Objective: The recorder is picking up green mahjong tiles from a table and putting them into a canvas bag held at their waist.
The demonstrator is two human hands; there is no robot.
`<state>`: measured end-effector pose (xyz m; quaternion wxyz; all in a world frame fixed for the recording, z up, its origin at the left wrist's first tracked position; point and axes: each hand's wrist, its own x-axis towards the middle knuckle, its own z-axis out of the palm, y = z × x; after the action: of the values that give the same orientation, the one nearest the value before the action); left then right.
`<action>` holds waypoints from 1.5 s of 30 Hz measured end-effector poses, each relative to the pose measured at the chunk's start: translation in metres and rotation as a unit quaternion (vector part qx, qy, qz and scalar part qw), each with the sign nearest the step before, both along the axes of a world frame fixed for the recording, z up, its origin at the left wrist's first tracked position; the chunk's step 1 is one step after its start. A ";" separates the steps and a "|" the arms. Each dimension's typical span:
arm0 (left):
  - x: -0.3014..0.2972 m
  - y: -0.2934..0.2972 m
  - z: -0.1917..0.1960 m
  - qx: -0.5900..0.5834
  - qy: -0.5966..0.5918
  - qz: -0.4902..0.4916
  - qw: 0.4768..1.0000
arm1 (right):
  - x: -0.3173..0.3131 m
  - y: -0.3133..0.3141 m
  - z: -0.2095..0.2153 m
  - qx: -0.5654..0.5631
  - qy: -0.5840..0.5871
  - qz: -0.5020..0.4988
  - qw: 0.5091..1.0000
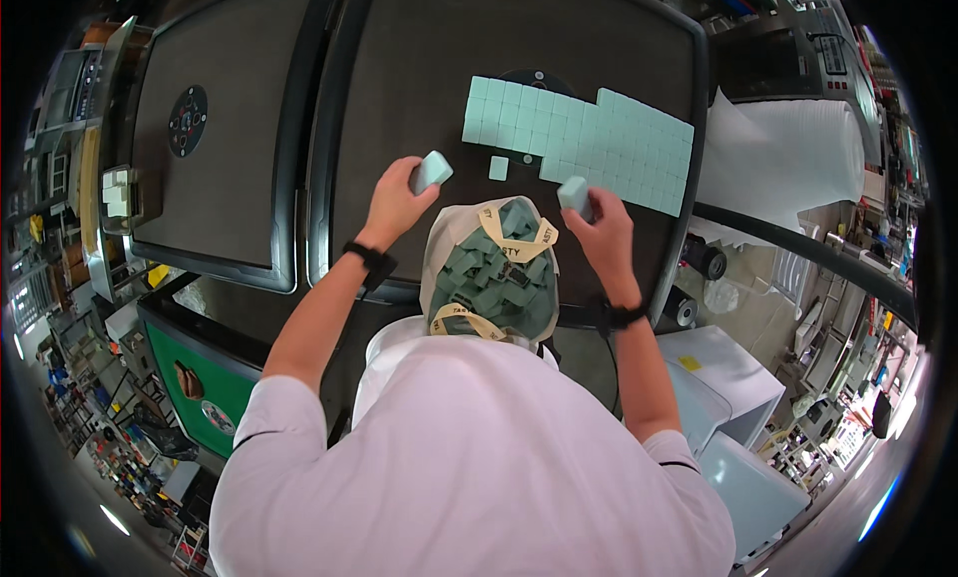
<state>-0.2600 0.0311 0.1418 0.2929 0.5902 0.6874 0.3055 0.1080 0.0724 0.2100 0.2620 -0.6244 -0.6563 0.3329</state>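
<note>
My left hand (397, 203) is closed on a pale green mahjong tile (435, 168), held up over the dark tabletop. A second mahjong tile (573, 193) is pinched in my right hand (604, 233), just below a large block of mint-green tiles (569, 133). Those tiles lie face down, edge to edge in rows. One loose tile (498, 168) lies apart, under the block's left part. Between my forearms sits an open cloth bag (439, 243) with yellowish printed straps, filled with many jumbled green tiles (499, 278).
The black-rimmed mahjong table (409, 88) has a round centre panel partly under the tiles. Another dark table (230, 128) adjoins it on the left, and a green-topped one (190, 387) stands lower left. A roll of white foam sheet (788, 158) lies to the right, above white boxes (728, 377).
</note>
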 end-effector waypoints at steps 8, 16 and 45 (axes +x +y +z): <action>0.040 -0.056 0.163 -0.043 -0.087 -0.190 0.977 | -0.009 -0.055 0.118 -0.254 0.077 0.254 0.930; 0.096 -0.079 0.152 -0.046 0.088 -0.192 0.976 | -0.043 -0.107 0.095 -0.027 -0.077 0.144 0.986; 0.079 0.094 -0.101 -0.340 -0.126 -0.106 0.926 | 0.009 0.011 -0.154 0.017 -0.265 0.151 0.952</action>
<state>-0.1809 0.1250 0.0412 0.5909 0.4812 0.6409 0.0926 0.1172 0.0837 0.0561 0.0355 -0.5789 -0.7944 0.1802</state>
